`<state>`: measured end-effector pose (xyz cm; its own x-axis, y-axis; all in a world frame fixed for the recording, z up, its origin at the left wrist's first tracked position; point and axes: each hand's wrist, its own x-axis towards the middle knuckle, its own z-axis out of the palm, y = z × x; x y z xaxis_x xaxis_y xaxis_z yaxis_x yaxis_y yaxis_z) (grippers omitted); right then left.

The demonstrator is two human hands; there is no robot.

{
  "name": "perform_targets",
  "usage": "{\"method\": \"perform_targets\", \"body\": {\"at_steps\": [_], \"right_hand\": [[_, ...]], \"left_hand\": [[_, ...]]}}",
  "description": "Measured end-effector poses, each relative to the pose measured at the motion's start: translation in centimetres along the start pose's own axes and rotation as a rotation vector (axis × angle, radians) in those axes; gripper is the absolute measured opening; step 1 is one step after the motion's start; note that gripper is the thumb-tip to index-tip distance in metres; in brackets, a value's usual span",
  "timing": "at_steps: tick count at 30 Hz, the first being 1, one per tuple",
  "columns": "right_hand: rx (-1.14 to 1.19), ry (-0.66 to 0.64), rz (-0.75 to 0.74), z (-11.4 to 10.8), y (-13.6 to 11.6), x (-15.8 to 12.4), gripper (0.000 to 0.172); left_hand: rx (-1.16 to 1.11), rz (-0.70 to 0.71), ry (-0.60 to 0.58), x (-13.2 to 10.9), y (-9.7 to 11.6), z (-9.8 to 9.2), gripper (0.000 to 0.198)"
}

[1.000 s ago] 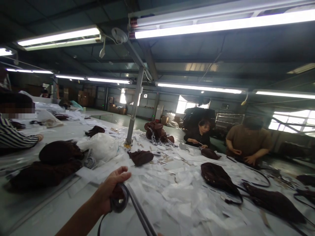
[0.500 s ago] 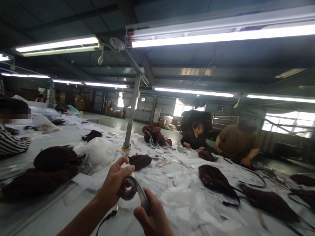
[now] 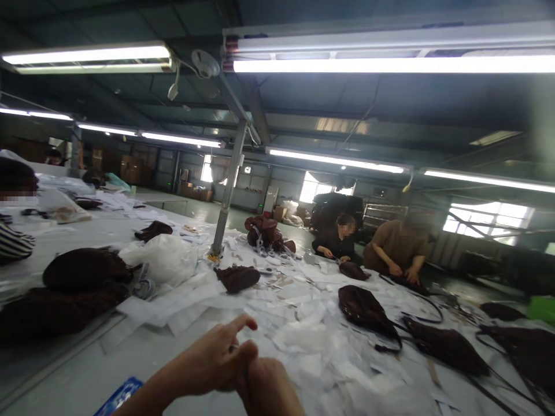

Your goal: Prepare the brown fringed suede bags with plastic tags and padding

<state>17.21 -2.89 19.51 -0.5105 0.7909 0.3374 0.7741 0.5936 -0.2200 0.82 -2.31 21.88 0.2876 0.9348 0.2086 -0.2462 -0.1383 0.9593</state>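
Note:
Over the near table edge, my left hand (image 3: pixel 217 355) and my right hand (image 3: pixel 271 384) are pressed together. My left index finger points outward, bent at its tip, and the thumb is against the right hand; the other left fingers are curled. My right hand is closed, its fingers mostly hidden. The grey rolled strap seen earlier does not show; whatever is between the hands cannot be made out. Beyond them lies a dark brown fabric bag (image 3: pixel 237 278). Beside my left forearm is a blue printed packet (image 3: pixel 119 397).
White paper scraps (image 3: pixel 321 341) cover much of the table. More brown bags with straps (image 3: pixel 368 309) lie to the right, and stacked ones (image 3: pixel 87 271) to the left by a clear plastic bag (image 3: pixel 162 257). A metal post (image 3: pixel 229 190) rises mid-table. Two people work opposite; another sits left.
The grey rolled strap has dropped out of sight as my hands came together and lowered. The view has turned slightly right, and the blue packet now shows.

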Motion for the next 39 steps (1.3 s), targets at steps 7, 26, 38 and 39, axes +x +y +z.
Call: {"method": "perform_targets", "body": {"at_steps": [7, 26, 38, 39], "right_hand": [[0.532, 0.155, 0.109, -0.2, -1.8, 0.0, 0.048], [0.461, 0.254, 0.036, -6.5, -1.6, 1.9, 0.022], [-0.028, -0.055, 0.006, -5.9, 2.7, -0.1, 0.018], [0.059, -0.05, 0.007, -6.2, 2.6, -0.1, 0.015]], "left_hand": [[-0.242, 0.083, 0.269, -0.1, 1.0, 1.8, 0.038], [-0.404, 0.282, 0.238, 2.7, 5.4, 4.2, 0.037], [0.364, 0.155, -0.068, 3.7, 2.6, 3.4, 0.032], [0.312, 0.139, -0.066, 3.6, 2.8, 3.7, 0.03]]}}
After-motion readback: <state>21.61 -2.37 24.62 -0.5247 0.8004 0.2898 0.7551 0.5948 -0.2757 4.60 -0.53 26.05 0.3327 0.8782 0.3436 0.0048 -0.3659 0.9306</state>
